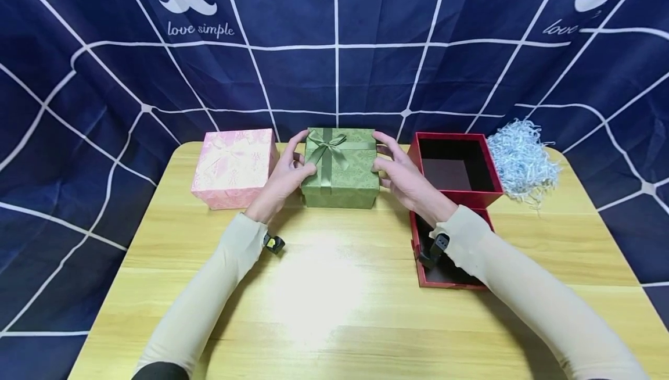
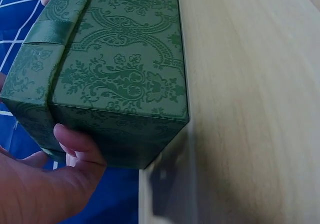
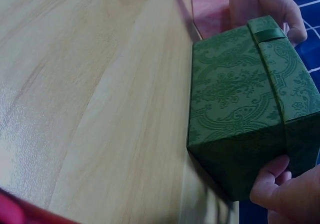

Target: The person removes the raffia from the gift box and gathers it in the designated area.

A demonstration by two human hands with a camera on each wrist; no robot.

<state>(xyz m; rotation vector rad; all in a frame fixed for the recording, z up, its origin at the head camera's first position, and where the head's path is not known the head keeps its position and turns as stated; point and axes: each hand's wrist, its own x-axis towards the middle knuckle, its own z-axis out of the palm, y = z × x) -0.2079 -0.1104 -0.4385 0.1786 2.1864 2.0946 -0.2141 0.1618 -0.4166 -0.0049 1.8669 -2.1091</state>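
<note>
A green gift box with an embossed floral pattern stands closed at the table's far side, directly ahead. A green ribbon with a bow is fixed on its lid. My left hand grips the box's left side, its index finger reaching to the back corner. On the opposite side my right hand holds it in a mirrored way. In the left wrist view the thumb of the left hand presses near the lid's lower edge. The right wrist view shows the thumb of the right hand there too.
A closed pink gift box stands close to my left hand. At the right is an open, dark-lined red box, with its upturned red lid in front, under my right wrist. Light-blue shredded paper lies heaped beyond the red box.
</note>
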